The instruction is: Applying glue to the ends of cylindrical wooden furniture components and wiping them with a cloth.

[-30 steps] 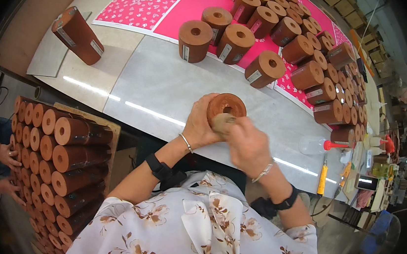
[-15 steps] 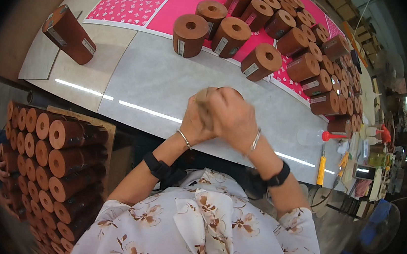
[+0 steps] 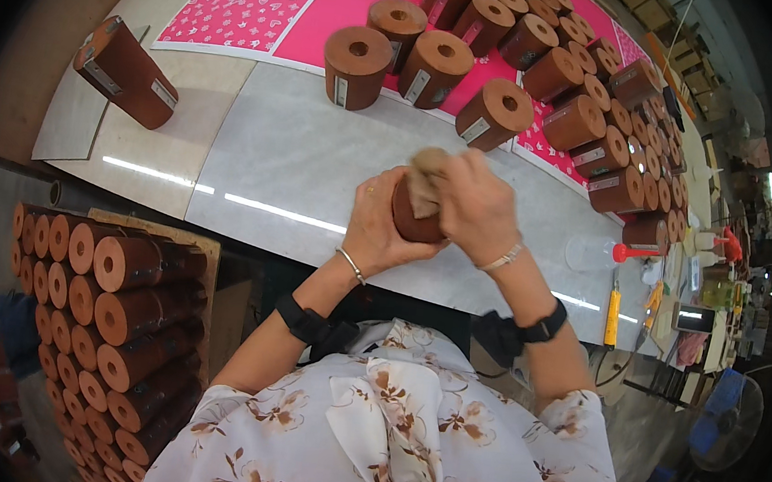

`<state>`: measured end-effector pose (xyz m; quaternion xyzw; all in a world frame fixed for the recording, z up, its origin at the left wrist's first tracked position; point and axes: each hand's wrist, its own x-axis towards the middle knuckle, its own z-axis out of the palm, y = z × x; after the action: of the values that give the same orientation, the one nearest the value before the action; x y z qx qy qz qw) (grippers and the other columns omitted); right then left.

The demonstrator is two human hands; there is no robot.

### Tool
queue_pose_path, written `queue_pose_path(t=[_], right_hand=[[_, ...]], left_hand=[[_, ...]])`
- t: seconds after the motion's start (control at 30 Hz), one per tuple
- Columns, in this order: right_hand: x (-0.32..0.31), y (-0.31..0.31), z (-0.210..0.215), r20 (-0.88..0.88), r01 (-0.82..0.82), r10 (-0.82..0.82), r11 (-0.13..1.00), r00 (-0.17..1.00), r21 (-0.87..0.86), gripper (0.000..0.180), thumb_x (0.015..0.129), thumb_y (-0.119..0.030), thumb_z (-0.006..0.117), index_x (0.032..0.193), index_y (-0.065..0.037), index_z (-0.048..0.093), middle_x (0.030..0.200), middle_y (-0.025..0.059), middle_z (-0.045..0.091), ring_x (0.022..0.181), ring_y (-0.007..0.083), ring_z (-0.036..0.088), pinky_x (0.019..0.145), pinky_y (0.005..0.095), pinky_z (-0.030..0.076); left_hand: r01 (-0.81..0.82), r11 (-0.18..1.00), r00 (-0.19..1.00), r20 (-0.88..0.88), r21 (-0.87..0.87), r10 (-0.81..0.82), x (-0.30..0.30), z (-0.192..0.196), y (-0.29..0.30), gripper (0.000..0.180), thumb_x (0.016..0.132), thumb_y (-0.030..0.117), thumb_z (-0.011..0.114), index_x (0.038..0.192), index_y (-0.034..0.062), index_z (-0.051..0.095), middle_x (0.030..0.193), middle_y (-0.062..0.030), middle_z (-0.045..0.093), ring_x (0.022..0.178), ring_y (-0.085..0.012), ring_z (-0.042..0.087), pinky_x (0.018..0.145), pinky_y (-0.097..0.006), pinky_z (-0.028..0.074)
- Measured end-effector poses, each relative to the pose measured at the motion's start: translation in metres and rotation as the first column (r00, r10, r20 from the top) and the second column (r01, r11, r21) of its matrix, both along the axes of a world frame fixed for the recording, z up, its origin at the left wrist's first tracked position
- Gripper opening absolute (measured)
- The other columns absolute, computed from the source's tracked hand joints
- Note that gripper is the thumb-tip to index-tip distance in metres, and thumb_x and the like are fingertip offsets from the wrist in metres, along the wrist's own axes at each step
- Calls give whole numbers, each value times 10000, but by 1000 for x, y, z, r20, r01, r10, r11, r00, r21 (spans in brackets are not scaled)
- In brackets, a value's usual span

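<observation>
My left hand [image 3: 377, 223] is wrapped round the side of a reddish-brown cylinder [image 3: 416, 227], held tilted above the grey front part of the table. Pinched in my right hand [image 3: 482, 206] is a crumpled tan cloth [image 3: 426, 181], pressed against the cylinder's upper end and covering much of it. Beyond my hands, a single brown cylinder with a centre hole [image 3: 495, 116] stands upright, a pale label on its side. Three similar cylinders, one of them a labelled cylinder [image 3: 357, 67], stand close together farther left.
Many more cylinders [image 3: 595, 131] crowd the pink patterned sheet [image 3: 320, 22]. One labelled cylinder [image 3: 127, 73] lies at the far left. A stack of cylinders [image 3: 129, 313] rises beside me at left. To the right are a red-nozzled bottle [image 3: 592, 254], a yellow-handled tool [image 3: 612, 319] and a fan [image 3: 726, 423].
My right hand has moved right and off my left hand, exposing the cylinder and cloth. At far left, another person's hands have gone from view, along with some cylinders at the stack's outer side.
</observation>
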<state>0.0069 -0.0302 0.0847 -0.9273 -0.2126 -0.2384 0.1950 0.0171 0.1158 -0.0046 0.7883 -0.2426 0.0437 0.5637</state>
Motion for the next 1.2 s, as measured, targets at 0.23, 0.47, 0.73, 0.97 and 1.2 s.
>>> queue_pose_path(t=[0.23,0.47,0.73,0.97,1.2], right_hand=[[-29,34,6,6,-121,121,993,993,-10,217,719,-56,609,931,-85,579,797,94,512,677,294,599,546,378,496],[-28,-22,0,-68,119,-127,987,990,-112,224,720,-63,609,937,-84,558,788,95,501,663,290,587,543,381,495],[-2,8,1,-29,48,-50,998,998,-49,174,724,-91,617,894,-91,582,827,111,534,700,293,590,557,364,499],[-30,-69,-25,-218,288,-233,919,948,269,140,857,-126,598,980,-61,608,850,111,611,718,249,609,630,309,486],[-55,-68,-31,-443,400,-109,655,890,642,170,918,-149,595,1012,-8,601,821,28,610,778,76,541,693,233,454]], left_hand=[[-4,992,934,356,125,-41,7,-34,9,938,534,369,859,1279,30,404,1189,-166,516,1118,-353,465,979,-447,351],[-9,1000,999,53,-20,10,0,2,0,946,530,386,863,1279,32,405,1179,-160,514,1115,-353,462,973,-447,356],[0,997,1000,-16,-73,-1,-1,3,2,925,523,357,859,1269,25,424,1178,-156,511,1098,-347,472,963,-428,352],[-10,997,994,113,76,2,0,6,5,920,548,315,870,1295,49,404,1201,-150,505,1126,-327,483,944,-425,403],[56,984,998,15,172,-59,-6,9,18,815,575,358,820,1205,-2,449,1044,-161,523,952,-334,541,864,-418,422]])
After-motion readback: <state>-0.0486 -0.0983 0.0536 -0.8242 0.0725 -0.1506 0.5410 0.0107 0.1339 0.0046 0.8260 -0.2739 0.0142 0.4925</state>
